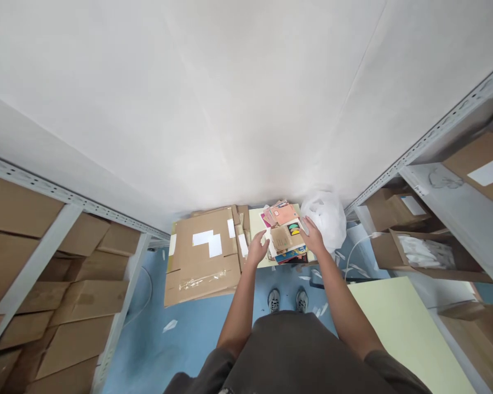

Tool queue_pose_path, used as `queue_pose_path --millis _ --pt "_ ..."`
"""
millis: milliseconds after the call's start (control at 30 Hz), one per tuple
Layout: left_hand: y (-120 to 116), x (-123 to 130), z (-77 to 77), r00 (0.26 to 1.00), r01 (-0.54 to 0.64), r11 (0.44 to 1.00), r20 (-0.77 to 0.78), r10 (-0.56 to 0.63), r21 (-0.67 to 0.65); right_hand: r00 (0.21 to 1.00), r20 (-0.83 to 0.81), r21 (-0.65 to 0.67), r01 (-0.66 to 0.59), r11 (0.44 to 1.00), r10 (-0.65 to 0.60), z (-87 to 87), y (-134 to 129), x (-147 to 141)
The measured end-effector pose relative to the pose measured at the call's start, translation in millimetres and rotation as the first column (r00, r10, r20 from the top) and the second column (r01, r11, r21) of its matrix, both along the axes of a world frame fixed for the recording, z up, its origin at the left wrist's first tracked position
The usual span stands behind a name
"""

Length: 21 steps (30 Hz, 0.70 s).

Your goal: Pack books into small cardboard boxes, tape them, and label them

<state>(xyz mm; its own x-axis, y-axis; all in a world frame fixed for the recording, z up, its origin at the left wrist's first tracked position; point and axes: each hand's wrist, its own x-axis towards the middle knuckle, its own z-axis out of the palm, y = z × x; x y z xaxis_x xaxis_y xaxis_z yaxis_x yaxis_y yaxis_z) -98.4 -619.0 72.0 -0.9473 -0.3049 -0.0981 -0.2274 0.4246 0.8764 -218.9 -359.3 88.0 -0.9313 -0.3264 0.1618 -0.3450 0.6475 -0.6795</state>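
We hold our left hand [258,249] and right hand [312,234], fingers loosely spread, on either side of the brown and white paper booklets [282,237] on the pale yellow table [255,220]; whether either touches them, we can't quite tell.

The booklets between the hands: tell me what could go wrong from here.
The booklets lie unevenly near the front edge of the table, between the left hand and the right hand; a nudge might tip some onto the floor. The plastic bag is close beside the right hand and could get snagged. Paper scraps on the floor might slip underfoot.
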Motion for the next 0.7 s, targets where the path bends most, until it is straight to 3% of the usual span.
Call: queue_pose_path --millis 200,400,700 --pt "16 -21 -30.3 0.998 0.024 1.000 0.053 -0.025 0.008 0.999 0.027 0.025 -0.038 0.999 0.037 -19.3 7 -16" --pt "29 -51 -47.7 0.993 -0.029 0.999 0.114 0.031 -0.017 0.995 0.091 0.065 -0.055 0.996 0.049 -39.9 23 -46" --pt "39 -62 -83.7 0.969 -0.105 0.989 0.213 0.125 -0.107 0.957 0.244 0.053 -0.174 0.983 0.156 -98.5 25 -54"
